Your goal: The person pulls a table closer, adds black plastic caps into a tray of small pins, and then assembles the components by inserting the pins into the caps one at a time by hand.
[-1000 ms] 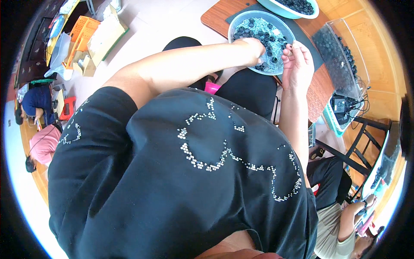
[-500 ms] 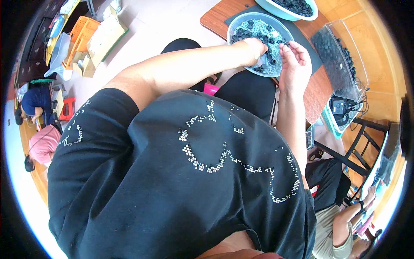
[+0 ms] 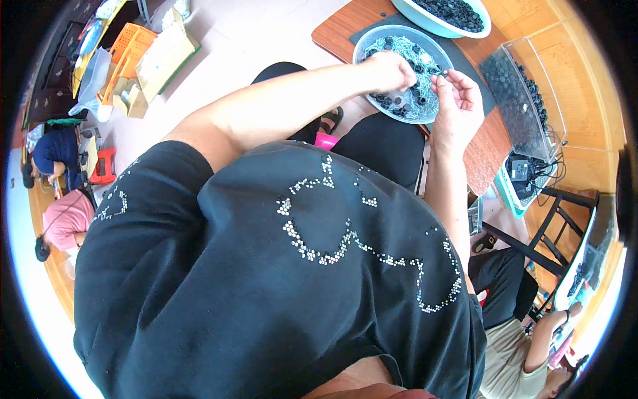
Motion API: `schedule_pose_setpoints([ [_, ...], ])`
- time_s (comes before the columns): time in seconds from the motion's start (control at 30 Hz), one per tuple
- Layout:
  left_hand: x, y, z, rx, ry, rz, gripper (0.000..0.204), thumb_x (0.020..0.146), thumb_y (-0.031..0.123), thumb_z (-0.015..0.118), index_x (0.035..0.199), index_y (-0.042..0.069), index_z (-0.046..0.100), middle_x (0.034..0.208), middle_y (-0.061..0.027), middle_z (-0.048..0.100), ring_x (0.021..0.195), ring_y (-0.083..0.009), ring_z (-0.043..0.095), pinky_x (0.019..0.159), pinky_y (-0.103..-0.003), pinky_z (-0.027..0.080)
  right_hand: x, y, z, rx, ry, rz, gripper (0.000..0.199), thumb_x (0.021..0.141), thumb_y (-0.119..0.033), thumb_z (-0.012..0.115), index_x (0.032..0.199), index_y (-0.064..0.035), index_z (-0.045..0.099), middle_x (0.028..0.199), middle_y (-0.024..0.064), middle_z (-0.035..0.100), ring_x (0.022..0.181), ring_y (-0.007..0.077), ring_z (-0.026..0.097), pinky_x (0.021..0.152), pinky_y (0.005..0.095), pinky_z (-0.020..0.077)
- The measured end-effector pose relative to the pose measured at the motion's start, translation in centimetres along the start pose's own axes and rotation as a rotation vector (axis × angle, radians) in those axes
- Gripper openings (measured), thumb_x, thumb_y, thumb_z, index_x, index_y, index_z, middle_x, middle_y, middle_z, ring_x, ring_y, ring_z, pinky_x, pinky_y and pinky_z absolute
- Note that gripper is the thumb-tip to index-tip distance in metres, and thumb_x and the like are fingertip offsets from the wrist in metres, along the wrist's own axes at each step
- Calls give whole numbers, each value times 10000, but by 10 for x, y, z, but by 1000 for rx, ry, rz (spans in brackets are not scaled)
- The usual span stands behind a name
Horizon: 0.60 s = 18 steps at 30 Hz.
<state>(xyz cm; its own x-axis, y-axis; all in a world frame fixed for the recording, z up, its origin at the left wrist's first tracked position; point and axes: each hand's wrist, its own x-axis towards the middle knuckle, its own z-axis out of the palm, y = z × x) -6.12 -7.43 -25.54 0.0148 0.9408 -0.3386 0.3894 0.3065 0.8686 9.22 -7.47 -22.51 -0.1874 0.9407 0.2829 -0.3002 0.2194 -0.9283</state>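
My left hand [image 3: 391,70] reaches into a clear round bowl [image 3: 399,28] of small black parts and thin silvery pins. Its fingers are bunched down among the pieces, and what they pinch is hidden. My right hand [image 3: 456,101] hovers at the bowl's right rim with its fingers loosely curled and apart, and I see nothing in it. The bowl rests on a dark mat [image 3: 372,24] on a wooden table [image 3: 335,34]. My black shirt with a beaded pattern fills the lower view.
A white bowl [image 3: 413,14] of black parts sits behind the clear one. A clear box [image 3: 525,100] of black parts stands at the right. Other people sit at far left [image 3: 63,219] and lower right [image 3: 525,346]. Orange crates and cardboard [image 3: 143,56] lie on the floor.
My right hand's fingers have lifted off the bowl's rim and spread a little. My left hand stays in the bowl, shifted slightly.
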Motion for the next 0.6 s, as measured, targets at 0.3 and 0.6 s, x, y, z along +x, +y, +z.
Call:
schedule_pose_setpoints([
  [0.3, -21, 8, -21, -1388, -150, 98, 205, 842, 57, 587, 1005, -66, 577, 1006, -164, 593, 937, -212, 589, 831, -282, 512, -6, -3, 6, -194, 12, -71, 179, 794, 50, 623, 966, 19, 584, 870, 53, 596, 752, 75, 562, 659, 180, 455],
  [0.6, -43, 19, -7, -1390, -86, 19, 179, 842, 101, 604, 967, -26, 592, 925, -111, 610, 904, -177, 586, 831, -255, 496, -11, 9, 10, -436, -40, -292, 163, 743, 34, 657, 895, -14, 623, 828, 59, 613, 699, 98, 575, 600, 209, 460],
])
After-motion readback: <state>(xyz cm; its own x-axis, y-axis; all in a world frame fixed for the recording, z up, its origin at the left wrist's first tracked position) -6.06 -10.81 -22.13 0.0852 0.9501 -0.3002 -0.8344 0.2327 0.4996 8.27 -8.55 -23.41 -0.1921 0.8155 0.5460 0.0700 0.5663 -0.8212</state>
